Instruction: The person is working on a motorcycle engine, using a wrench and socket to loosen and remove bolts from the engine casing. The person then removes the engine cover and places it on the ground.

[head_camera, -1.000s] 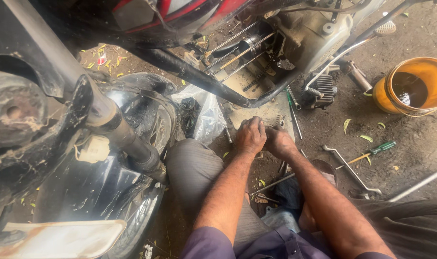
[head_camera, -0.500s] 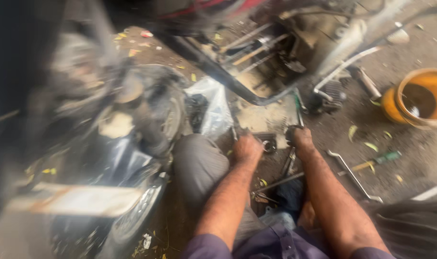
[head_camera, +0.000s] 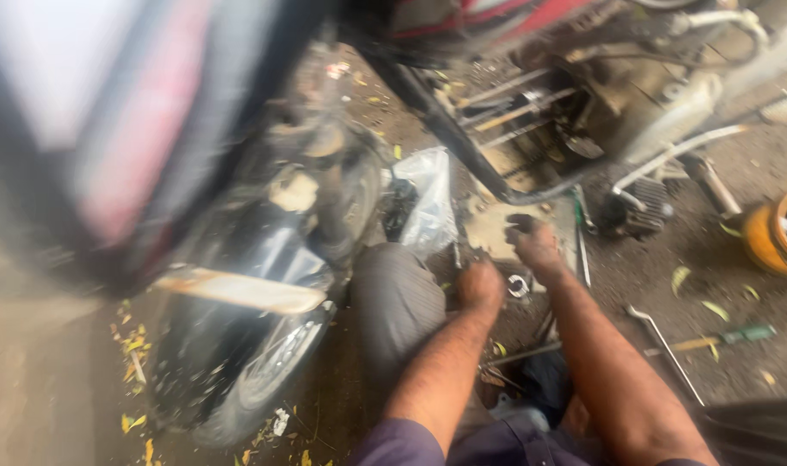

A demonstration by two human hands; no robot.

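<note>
The picture is blurred by head motion. My left hand (head_camera: 480, 285) rests low on the dirt floor by my bent knee (head_camera: 393, 293), fingers curled; whether it holds anything is unclear. My right hand (head_camera: 536, 246) reaches further forward, its fingers closed around a small dark part just under the motorcycle's engine (head_camera: 583, 112). A small round metal ring (head_camera: 519, 286) lies on the ground between the two hands. A flat dusty piece (head_camera: 497, 224) sits under the frame tube.
The motorcycle's front wheel and black mudguard (head_camera: 255, 345) stand at left. A clear plastic bag (head_camera: 428, 203) lies beside the wheel. An orange bucket (head_camera: 782, 233), a green-handled screwdriver (head_camera: 730, 338) and a bent metal rod (head_camera: 665, 345) are at right.
The view has swung left and tilted. My hands have parted: the right one moved forward toward the engine, the left one dropped back toward my knee.
</note>
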